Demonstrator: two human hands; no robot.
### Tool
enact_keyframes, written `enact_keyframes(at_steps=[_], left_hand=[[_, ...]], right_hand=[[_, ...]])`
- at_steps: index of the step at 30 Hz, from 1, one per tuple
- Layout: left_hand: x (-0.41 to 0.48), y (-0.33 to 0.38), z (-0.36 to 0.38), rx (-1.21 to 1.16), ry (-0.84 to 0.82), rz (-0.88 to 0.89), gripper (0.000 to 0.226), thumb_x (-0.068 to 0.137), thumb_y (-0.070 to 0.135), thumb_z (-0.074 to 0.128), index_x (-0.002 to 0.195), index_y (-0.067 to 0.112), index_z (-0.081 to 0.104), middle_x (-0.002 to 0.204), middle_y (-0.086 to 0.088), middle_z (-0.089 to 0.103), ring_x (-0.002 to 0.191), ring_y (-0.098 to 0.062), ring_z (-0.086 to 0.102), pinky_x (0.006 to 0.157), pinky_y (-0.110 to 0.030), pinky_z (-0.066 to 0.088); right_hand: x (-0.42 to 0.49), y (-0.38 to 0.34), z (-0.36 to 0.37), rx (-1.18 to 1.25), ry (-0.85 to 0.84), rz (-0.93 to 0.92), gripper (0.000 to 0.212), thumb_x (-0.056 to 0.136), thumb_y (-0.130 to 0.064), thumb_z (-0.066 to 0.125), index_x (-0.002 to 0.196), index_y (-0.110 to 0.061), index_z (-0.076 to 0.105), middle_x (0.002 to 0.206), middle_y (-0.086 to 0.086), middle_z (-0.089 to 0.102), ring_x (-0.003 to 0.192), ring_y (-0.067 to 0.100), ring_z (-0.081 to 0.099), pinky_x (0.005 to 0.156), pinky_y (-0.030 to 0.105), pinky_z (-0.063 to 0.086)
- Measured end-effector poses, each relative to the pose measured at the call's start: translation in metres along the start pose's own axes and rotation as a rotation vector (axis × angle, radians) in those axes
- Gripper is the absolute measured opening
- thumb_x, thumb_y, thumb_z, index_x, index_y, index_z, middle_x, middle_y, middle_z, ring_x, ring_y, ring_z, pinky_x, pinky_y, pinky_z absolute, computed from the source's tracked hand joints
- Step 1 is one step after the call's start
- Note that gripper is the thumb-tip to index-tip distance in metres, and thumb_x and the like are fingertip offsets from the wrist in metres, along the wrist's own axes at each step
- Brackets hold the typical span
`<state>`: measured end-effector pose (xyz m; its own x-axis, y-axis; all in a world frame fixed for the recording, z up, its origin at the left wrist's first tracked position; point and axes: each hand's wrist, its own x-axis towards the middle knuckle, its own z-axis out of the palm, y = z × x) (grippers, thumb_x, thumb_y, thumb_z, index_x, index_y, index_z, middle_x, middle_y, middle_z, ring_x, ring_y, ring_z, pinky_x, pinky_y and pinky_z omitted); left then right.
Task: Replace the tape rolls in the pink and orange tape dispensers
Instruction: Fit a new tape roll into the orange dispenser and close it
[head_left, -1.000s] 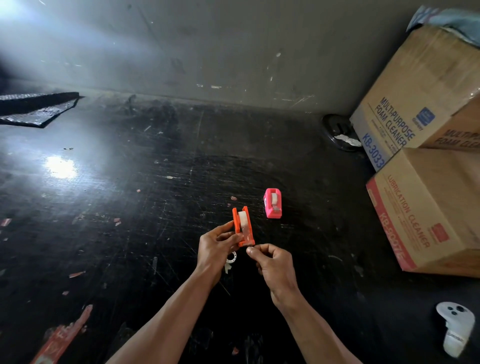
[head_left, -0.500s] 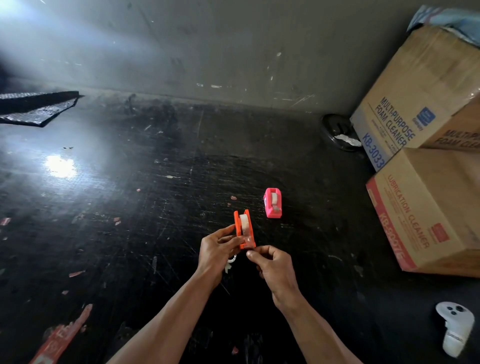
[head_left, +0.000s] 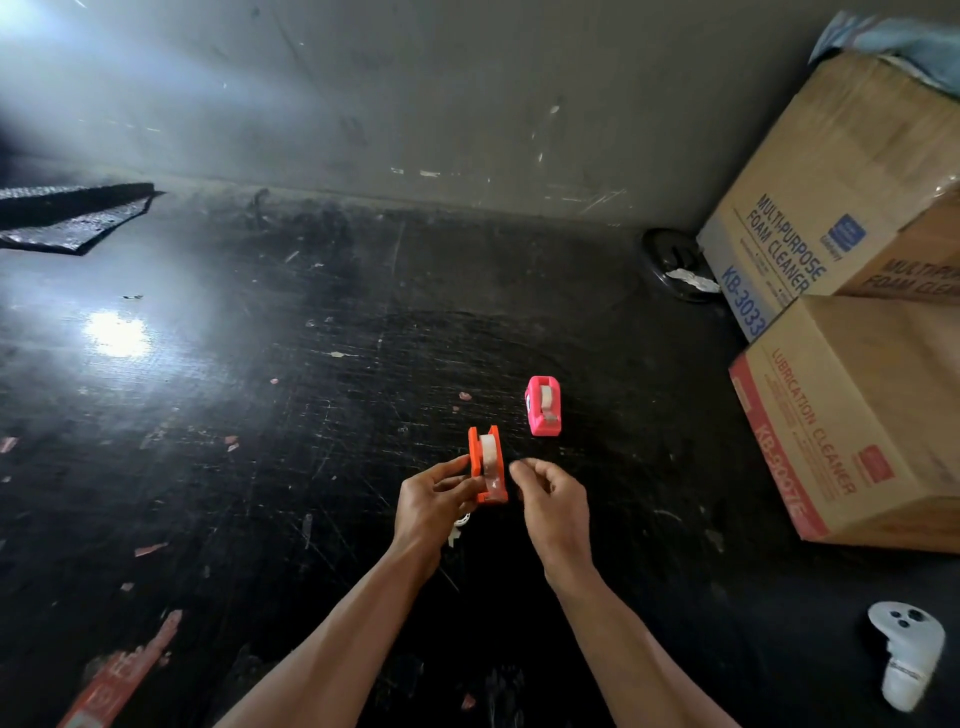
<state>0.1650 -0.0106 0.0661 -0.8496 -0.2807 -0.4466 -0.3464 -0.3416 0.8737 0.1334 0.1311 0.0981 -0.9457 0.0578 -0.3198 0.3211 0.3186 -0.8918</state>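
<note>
My left hand (head_left: 434, 506) grips the orange tape dispenser (head_left: 487, 464) by its left side and holds it above the dark floor. A whitish tape roll sits in it, and a strip of tape runs down to its front end. My right hand (head_left: 553, 501) is just right of the dispenser, thumb and forefinger pinched close together near its upper right edge; whether they hold tape I cannot tell. The pink tape dispenser (head_left: 543, 405) stands on the floor a little beyond, with a roll in it. A small white ring (head_left: 461, 519) lies on the floor, partly hidden under my left hand.
Two stacked cardboard boxes (head_left: 852, 415) stand at the right, a black round object (head_left: 675, 265) beside them at the wall. A white controller (head_left: 906, 657) lies at the lower right. A black mat (head_left: 72, 215) is at the far left. Paper scraps dot the scratched floor.
My right hand has let go of the dispenser's front end and risen to its right side. The orange dispenser has stayed in my left hand, almost still.
</note>
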Motion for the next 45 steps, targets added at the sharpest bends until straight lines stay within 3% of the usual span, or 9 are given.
enact_keyframes(at_steps=[3,7,11,25,31,33,36,39,45], left_hand=[[-0.002,-0.003,-0.001,0.005,-0.007,0.022,0.037,0.088,0.004,0.075,0.124,0.007,0.070,0.092,-0.011,0.082,0.086,-0.022,0.080,0.072,-0.024,0.058],[-0.005,-0.002,-0.002,-0.004,-0.015,0.050,0.032,0.090,-0.001,0.072,0.121,0.002,0.070,0.090,-0.014,0.081,0.080,-0.020,0.080,0.065,-0.019,0.058],[-0.005,-0.002,-0.003,0.008,-0.049,0.072,0.032,0.091,-0.001,0.070,0.123,0.001,0.069,0.090,-0.008,0.082,0.080,-0.016,0.079,0.065,-0.018,0.058],[0.007,-0.012,-0.015,0.007,-0.187,0.044,0.038,0.098,0.003,0.063,0.136,0.007,0.062,0.119,-0.008,0.077,0.111,-0.023,0.074,0.088,-0.028,0.059],[0.018,-0.020,-0.018,0.054,-0.205,0.029,0.042,0.097,-0.003,0.062,0.137,0.010,0.062,0.117,-0.009,0.078,0.110,-0.023,0.074,0.085,-0.025,0.058],[0.025,-0.019,-0.018,0.117,-0.197,0.042,0.043,0.096,-0.006,0.061,0.136,0.011,0.062,0.115,-0.007,0.078,0.109,-0.020,0.074,0.084,-0.024,0.059],[0.040,-0.017,-0.021,0.292,-0.203,0.095,0.044,0.097,-0.005,0.059,0.137,0.014,0.064,0.118,0.002,0.078,0.115,-0.010,0.071,0.102,-0.028,0.055],[0.063,-0.022,-0.025,0.550,-0.146,0.172,0.044,0.097,0.010,0.063,0.137,0.027,0.063,0.129,0.009,0.072,0.122,-0.002,0.065,0.110,-0.033,0.050],[0.114,-0.045,-0.048,1.181,0.058,0.365,0.062,0.099,0.038,0.059,0.156,0.023,0.038,0.165,-0.005,0.035,0.157,-0.025,0.019,0.126,-0.041,0.021]], right_hand=[[0.001,-0.007,0.010,-0.084,-0.033,-0.100,0.027,0.091,-0.049,0.072,0.105,-0.026,0.075,0.090,-0.011,0.078,0.081,-0.001,0.074,0.073,0.015,0.057],[0.007,-0.011,0.017,-0.266,-0.051,-0.203,0.024,0.088,-0.049,0.075,0.079,-0.027,0.069,0.073,-0.010,0.074,0.071,0.003,0.073,0.070,0.021,0.061],[0.015,-0.007,0.020,-0.335,-0.036,-0.215,0.031,0.084,-0.055,0.074,0.085,-0.024,0.076,0.072,-0.007,0.076,0.067,0.005,0.075,0.070,0.035,0.066],[0.024,-0.002,0.024,-0.384,-0.044,-0.192,0.027,0.084,-0.053,0.077,0.091,-0.027,0.076,0.081,-0.011,0.076,0.078,0.003,0.072,0.074,0.026,0.062],[0.035,0.002,0.032,-0.387,-0.020,-0.124,0.019,0.083,-0.043,0.080,0.078,-0.025,0.072,0.074,-0.008,0.073,0.072,0.005,0.069,0.064,0.024,0.056],[0.043,0.002,0.035,-0.393,-0.019,-0.107,0.020,0.082,-0.041,0.081,0.077,-0.025,0.072,0.074,-0.008,0.072,0.071,0.005,0.068,0.062,0.023,0.053],[0.059,0.001,0.039,-0.408,-0.003,-0.094,0.021,0.081,-0.038,0.082,0.073,-0.024,0.069,0.072,-0.009,0.070,0.068,0.004,0.066,0.056,0.018,0.044],[0.080,0.001,0.047,-0.421,0.040,-0.057,0.023,0.078,-0.037,0.083,0.071,-0.022,0.068,0.072,-0.007,0.070,0.068,0.012,0.068,0.061,0.027,0.051],[0.123,0.005,0.066,-0.501,0.099,-0.021,0.026,0.078,-0.039,0.080,0.081,-0.014,0.072,0.077,0.001,0.074,0.071,0.023,0.070,0.065,0.032,0.052]])
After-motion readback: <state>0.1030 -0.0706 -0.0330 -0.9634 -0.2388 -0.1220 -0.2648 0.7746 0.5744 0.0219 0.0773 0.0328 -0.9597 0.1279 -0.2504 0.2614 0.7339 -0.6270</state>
